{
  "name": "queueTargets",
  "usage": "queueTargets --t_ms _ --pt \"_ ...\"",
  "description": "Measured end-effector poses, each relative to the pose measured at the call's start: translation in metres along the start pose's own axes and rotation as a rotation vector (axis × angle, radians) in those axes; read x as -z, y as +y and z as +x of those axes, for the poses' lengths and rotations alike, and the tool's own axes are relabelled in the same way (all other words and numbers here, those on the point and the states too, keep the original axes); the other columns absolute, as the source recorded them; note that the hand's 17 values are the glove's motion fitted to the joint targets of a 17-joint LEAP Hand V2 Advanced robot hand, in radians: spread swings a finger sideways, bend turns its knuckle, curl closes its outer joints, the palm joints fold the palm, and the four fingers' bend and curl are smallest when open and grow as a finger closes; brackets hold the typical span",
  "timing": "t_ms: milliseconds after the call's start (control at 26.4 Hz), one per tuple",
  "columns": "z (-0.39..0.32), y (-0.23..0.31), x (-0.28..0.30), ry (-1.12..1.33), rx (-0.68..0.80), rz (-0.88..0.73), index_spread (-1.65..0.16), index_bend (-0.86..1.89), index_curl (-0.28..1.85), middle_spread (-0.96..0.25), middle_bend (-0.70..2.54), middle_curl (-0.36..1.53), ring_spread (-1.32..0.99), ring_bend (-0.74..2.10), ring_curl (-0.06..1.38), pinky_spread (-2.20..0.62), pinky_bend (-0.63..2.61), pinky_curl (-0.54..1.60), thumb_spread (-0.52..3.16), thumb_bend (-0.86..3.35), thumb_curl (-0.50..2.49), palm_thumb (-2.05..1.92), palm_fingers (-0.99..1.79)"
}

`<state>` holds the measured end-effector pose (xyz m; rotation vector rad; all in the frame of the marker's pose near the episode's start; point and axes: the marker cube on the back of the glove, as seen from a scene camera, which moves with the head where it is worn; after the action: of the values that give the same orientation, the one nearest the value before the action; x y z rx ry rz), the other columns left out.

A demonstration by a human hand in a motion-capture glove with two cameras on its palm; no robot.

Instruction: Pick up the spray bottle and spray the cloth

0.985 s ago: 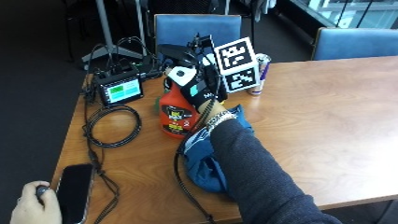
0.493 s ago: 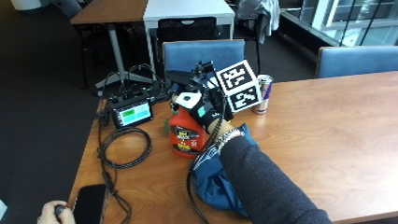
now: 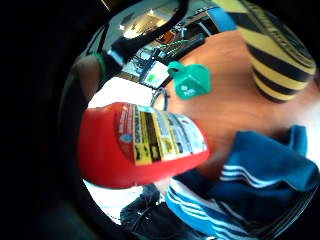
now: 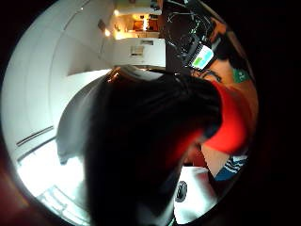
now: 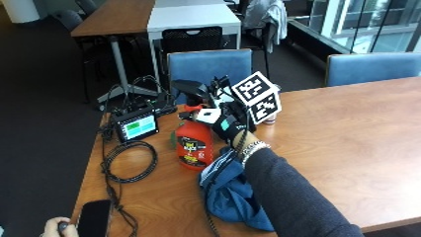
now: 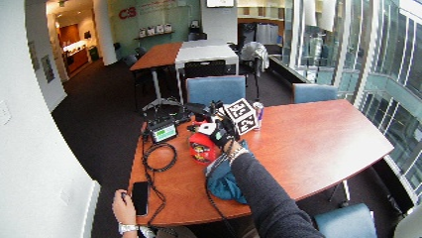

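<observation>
The gloved right hand is curled round the neck of the red plastic spray bottle, which has stayed upright on the table just beside the crumpled blue cloth. Lifting and spraying seem yet to come.

Glossy plastic bottle, wood table

Daylight from windows; palm views dark-edged, blurred

On my feed the right hand wears a black glove with white plastic pieces, a beaded silver bracelet at the wrist, then a dark grey knit sleeve.
</observation>
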<state>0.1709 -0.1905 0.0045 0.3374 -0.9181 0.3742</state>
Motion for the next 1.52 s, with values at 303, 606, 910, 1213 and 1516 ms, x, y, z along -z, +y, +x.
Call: queueTargets --t_ms 303,606,910,1213,1516 --pt "-0.007 0.031 0.041 0.357 0.013 -0.001 -0.35 0.04 0.34 -0.15 0.34 0.41 -0.13 0.49 0.41 0.08 0.51 0.4 0.7 -0.08 0.64 0.75 0.33" --pt "-0.013 0.104 0.064 0.788 0.024 -0.006 -0.31 0.1 0.27 -0.08 0.34 0.39 -0.08 0.44 0.36 0.18 0.46 0.37 0.81 -0.11 0.51 0.49 0.2" --pt "-0.052 0.185 0.025 1.052 0.235 -0.256 -0.34 0.15 0.26 -0.03 0.32 0.38 -0.05 0.36 0.32 0.21 0.4 0.35 0.84 -0.08 0.43 0.29 0.16" --pt "-0.067 0.228 -0.006 1.086 0.382 -0.314 -0.36 0.16 0.27 -0.02 0.32 0.37 -0.05 0.33 0.3 0.22 0.34 0.33 0.86 -0.05 0.39 0.25 0.21" --pt "-0.056 0.254 -0.032 1.034 0.407 -0.384 -0.38 0.12 0.25 -0.03 0.32 0.36 -0.06 0.36 0.31 0.23 0.31 0.32 0.87 -0.04 0.37 0.26 0.23"
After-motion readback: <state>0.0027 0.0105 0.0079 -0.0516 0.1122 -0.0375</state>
